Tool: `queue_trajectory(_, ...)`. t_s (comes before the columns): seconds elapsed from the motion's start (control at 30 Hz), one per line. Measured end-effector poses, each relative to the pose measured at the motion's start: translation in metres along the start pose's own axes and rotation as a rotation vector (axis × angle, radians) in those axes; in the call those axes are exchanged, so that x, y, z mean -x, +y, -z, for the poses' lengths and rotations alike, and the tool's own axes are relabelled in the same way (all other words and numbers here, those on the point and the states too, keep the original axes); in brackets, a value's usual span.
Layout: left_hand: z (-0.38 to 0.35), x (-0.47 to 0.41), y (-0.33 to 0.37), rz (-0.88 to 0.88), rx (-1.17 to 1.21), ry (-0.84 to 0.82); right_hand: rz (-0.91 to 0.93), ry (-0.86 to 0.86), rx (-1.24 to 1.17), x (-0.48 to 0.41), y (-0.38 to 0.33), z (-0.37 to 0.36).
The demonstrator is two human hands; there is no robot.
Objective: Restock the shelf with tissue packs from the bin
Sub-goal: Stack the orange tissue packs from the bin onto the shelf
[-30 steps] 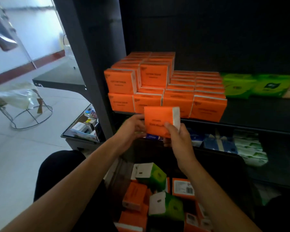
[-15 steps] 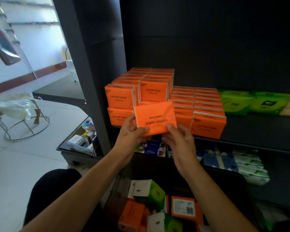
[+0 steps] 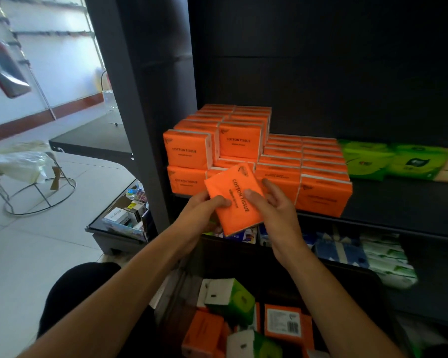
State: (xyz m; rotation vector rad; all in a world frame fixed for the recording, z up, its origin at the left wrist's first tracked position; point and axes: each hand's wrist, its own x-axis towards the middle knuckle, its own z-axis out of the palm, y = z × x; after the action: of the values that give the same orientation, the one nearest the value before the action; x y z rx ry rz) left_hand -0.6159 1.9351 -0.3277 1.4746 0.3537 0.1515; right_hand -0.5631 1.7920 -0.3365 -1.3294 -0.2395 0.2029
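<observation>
Two hands are sharing one orange cotton tissue pack [image 3: 234, 200]: the left hand [image 3: 202, 210] is gripping its lower left edge with the thumb lying across the printed face, and the right hand [image 3: 274, 210] is pinching the right edge, thumb on the face and fingers loosely spread behind. The pack is hovering just in front of the orange stack [image 3: 243, 151], touching neither it nor the shelf board [image 3: 398, 202], with both hands about equally near. Its long axis is running steeply up and down, leaning left at the top, while the stacked packs are standing with their print level, so the coming move is probably calling for a quarter turn before sliding it in. The stack is sitting two tiers high on its left half and one on its right, which is likely leaving room on top. Right of the stack, green packs [image 3: 388, 161] are lying on the same board. Below the stack, the black bin [image 3: 367, 275] is holding more orange and green packs. Left of the stack, a dark upright post [image 3: 130, 99] is rising, with pale floor tiles [image 3: 36, 254] beyond it.
</observation>
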Motion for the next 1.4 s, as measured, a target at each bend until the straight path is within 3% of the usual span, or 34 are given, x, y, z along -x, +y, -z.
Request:
queue_trajectory(0.17, -0.004, -0.001, 0.004, 0.002, 0.222, 0.004, -0.086, 0.065, -0.181, 0.003, 0.005, -0.004)
queue_trajectory(0.4, -0.020, -0.013, 0.004, -0.001, 0.324, 0.030, 0.067, 0.114, -0.006, -0.017, -0.001, -0.006)
queue_trajectory(0.47, -0.025, -0.020, 0.002, -0.070, 0.223, 0.134, 0.127, 0.156, 0.061, -0.030, -0.006, -0.005)
queue_trajectory(0.53, -0.026, -0.023, 0.000, -0.282, 0.005, 0.258, 0.166, 0.189, 0.127, -0.044, -0.012, -0.003)
queue_trajectory(0.6, -0.024, -0.029, -0.003, -0.512, -0.239, 0.274, 0.181, 0.200, 0.169, -0.058, -0.018, -0.001)
queue_trajectory(0.67, -0.020, -0.038, -0.003, -0.613, -0.440, 0.231, 0.192, 0.208, 0.200, -0.070, -0.020, -0.001)
queue_trajectory(0.87, -0.010, -0.077, 0.000, -0.628, -0.672, 0.119, 0.202, 0.190, 0.285, -0.111, -0.020, -0.011)
queue_trajectory(1.1, -0.028, -0.104, 0.002, -0.557, -0.930, 0.192, 0.247, 0.213, 0.455, -0.152, -0.006, -0.022)
queue_trajectory(1.4, -0.033, -0.119, 0.004, -0.561, -0.927, 0.287, 0.141, 0.217, 0.507, -0.164, -0.004, -0.027)
